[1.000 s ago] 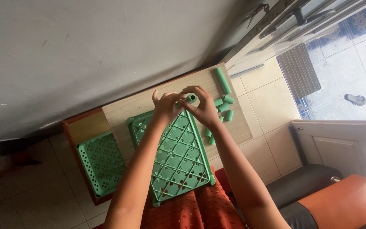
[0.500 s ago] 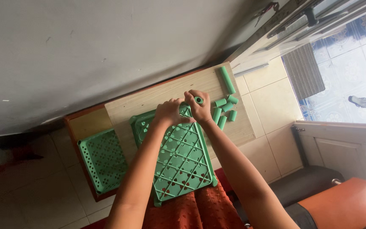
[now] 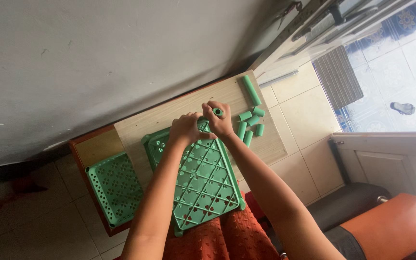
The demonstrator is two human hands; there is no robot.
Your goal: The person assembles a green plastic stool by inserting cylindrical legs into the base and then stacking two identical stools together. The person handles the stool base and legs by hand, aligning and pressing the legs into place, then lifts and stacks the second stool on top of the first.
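Moved little | right hand (image 3: 219,121) pinches green tube (image 3: 217,112) at tray (image 3: 203,183) corner | left hand (image 3: 185,130) grips tray

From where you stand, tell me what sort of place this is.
Probably a room in a home, not a workshop: tiled floor, a low wooden table against a plain wall, and an orange cushioned seat beside it.

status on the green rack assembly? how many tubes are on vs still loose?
Done: no tube visibly seated yet. In hand: right hand holds one short green tube at the far corner of the upside-down green tray, which the left hand steadies. Left: one long tube and about five short tubes loose on the table, plus a second tray.
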